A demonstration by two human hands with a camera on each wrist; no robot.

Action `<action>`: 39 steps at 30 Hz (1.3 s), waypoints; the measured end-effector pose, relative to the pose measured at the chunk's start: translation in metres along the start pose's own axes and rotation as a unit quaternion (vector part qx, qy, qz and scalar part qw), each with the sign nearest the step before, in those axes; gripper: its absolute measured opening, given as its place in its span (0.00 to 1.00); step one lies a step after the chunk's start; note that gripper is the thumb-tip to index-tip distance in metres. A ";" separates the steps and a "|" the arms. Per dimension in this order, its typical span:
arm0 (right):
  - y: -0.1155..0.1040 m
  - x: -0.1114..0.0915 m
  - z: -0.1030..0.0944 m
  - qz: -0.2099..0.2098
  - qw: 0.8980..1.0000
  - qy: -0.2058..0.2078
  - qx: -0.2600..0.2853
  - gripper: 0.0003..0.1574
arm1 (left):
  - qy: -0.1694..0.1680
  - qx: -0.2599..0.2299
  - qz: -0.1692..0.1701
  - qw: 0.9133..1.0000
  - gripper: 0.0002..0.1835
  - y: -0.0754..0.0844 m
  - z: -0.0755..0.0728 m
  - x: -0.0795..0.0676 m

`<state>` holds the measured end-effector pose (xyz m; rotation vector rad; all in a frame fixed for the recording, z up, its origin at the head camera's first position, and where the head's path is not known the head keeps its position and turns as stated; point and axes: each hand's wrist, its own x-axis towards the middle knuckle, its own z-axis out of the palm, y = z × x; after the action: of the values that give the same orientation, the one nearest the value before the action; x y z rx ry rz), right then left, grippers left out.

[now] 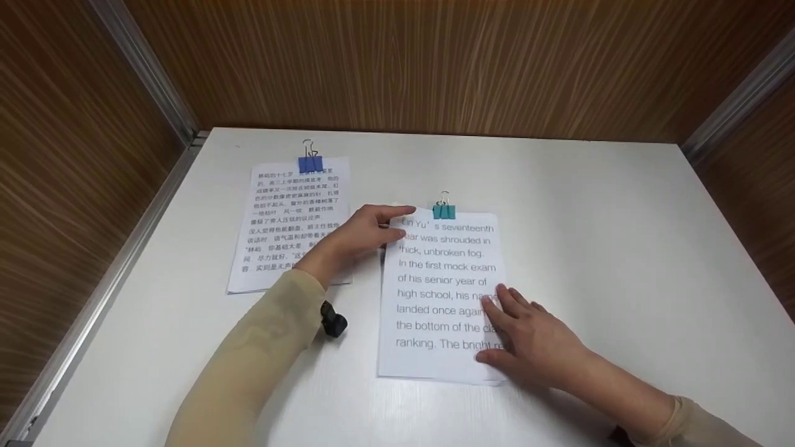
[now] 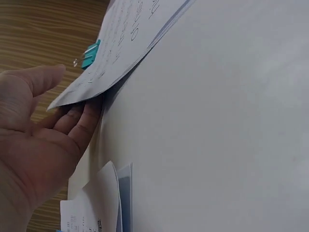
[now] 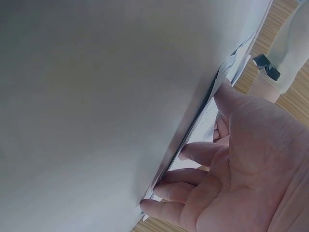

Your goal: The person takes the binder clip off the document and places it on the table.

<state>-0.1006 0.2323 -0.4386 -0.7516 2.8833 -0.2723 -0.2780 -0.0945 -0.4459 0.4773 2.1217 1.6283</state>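
Observation:
A stack of white sheets (image 1: 441, 273) with large English print lies on the table, a teal binder clip (image 1: 444, 212) on its top edge. My left hand (image 1: 363, 231) is at the stack's upper left corner. In the left wrist view its fingers (image 2: 84, 123) touch the stack's side edge from below, while the thumb (image 2: 48, 78) stands apart from the paper. My right hand (image 1: 537, 341) rests along the lower right edge, fingers spread over the margin. The right wrist view shows its fingertips (image 3: 149, 207) against that edge.
Left of the English stack lies a second stack (image 1: 289, 217) with Chinese print, held by a blue binder clip (image 1: 310, 164) and partly hidden by my left arm. The white table (image 1: 621, 248) is bounded by wood-grain panels (image 1: 435, 68) behind and at both sides.

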 end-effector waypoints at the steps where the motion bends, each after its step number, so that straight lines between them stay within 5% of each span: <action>1: 0.000 0.000 0.000 0.000 1.000 0.000 0.000 0.56 | -0.002 -0.010 -0.004 1.000 0.31 0.000 0.001 0.001; 10: 0.000 0.001 -0.001 0.007 1.000 -0.010 0.002 0.57 | 0.017 -0.050 -0.015 0.998 0.33 -0.006 0.007 0.010; 39: 0.004 0.000 -0.002 0.001 1.000 -0.007 0.023 0.57 | 0.111 -0.022 0.009 0.994 0.28 0.006 0.019 0.003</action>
<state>-0.1025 0.2361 -0.4373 -0.7384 2.8537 -0.3299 -0.2701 -0.0759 -0.4450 0.3151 2.2385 1.8091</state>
